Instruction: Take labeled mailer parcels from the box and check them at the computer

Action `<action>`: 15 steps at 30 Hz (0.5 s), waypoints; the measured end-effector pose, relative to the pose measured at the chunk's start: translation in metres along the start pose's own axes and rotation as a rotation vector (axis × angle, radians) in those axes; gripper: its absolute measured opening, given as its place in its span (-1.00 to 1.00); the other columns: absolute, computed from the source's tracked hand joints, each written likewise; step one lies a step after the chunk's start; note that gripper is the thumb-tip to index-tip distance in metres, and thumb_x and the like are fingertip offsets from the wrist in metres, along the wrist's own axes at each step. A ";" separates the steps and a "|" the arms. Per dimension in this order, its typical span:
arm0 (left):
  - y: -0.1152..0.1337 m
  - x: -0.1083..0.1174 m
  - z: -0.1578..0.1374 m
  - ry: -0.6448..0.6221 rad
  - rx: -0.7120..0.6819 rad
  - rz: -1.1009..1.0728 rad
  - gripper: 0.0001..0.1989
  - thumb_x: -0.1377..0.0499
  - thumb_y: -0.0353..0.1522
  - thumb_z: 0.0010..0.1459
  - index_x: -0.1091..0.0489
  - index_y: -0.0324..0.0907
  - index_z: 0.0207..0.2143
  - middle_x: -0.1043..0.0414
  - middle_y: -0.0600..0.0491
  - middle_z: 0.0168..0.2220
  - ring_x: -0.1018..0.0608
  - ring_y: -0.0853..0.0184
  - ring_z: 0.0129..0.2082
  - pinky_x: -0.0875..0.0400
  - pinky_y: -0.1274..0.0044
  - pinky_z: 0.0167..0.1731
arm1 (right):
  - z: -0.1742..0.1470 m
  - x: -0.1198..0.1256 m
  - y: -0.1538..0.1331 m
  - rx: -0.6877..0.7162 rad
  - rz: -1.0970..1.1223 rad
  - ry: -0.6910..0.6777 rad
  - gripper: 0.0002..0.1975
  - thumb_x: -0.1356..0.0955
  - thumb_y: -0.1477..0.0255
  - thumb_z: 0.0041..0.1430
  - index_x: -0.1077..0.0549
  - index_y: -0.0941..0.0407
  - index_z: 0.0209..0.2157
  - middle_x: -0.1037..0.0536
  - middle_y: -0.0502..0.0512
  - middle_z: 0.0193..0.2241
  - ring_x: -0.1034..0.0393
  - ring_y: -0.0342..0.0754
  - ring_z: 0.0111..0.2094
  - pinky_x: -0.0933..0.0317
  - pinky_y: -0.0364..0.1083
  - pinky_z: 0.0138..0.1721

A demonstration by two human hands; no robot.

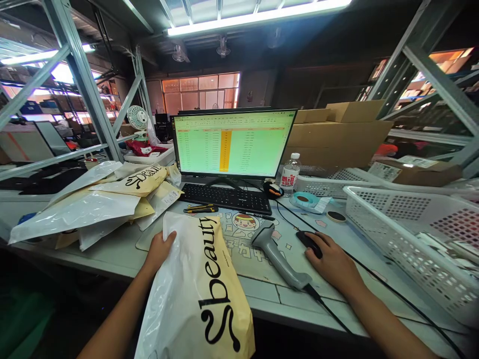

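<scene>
My left hand point(161, 252) grips the upper left edge of a white and cream mailer bag point(202, 289) with large black lettering, its thumb on top and its other fingers hidden behind. The bag hangs over the front edge of the desk. On the desk mat, my right hand point(331, 262) rests over a black computer mouse point(310, 244), fingers curved around it. Between the bag and the mouse lies a grey barcode scanner point(280, 257), its cable running toward the front edge. A monitor point(234, 144) showing a table with an orange column stands behind a black keyboard point(228, 198).
Several similar mailer bags point(101, 199) are heaped at the left. White plastic baskets point(404, 234) stand at the right, near a water bottle point(290, 174) and a blue-green roll of labels point(305, 199). Yellow-and-black cutters point(201, 209) lie before the keyboard. Cardboard boxes point(333, 139) stand behind.
</scene>
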State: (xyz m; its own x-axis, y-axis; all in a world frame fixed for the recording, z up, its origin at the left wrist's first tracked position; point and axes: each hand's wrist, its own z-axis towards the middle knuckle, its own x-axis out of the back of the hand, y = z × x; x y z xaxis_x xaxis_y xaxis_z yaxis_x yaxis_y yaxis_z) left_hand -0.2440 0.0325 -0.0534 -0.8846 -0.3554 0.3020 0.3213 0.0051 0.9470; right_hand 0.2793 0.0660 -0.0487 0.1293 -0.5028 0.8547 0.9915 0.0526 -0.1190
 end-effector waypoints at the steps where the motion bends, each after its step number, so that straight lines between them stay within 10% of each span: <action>1: 0.001 0.000 0.000 0.005 0.000 -0.007 -0.49 -0.16 0.09 -0.04 -0.46 -0.19 -0.43 -0.55 -0.12 -0.40 -0.62 -0.05 -0.21 -0.52 0.31 -0.25 | 0.000 0.000 0.000 0.004 0.004 0.002 -0.45 -0.16 0.18 0.30 -0.47 0.10 0.18 -0.41 0.21 0.18 -0.44 0.21 0.01 -0.45 0.16 -0.03; 15: 0.039 0.021 0.012 -0.122 0.218 -0.235 -0.70 -0.25 -0.18 0.15 -0.52 -0.27 -0.31 -0.57 -0.13 -0.44 -0.64 0.09 -0.42 -0.59 0.34 -0.37 | 0.002 0.013 -0.009 0.052 0.112 0.052 -0.36 -0.19 0.11 0.27 -0.43 0.26 0.16 -0.37 0.43 0.19 -0.27 0.36 0.19 -0.22 0.28 0.22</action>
State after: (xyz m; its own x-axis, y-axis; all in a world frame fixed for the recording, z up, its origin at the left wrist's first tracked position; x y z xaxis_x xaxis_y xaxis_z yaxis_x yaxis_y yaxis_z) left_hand -0.2542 0.0361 -0.0090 -0.9639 -0.2565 0.0716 0.0360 0.1411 0.9893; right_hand 0.2718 0.0610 -0.0357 0.2393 -0.5349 0.8103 0.9706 0.1549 -0.1844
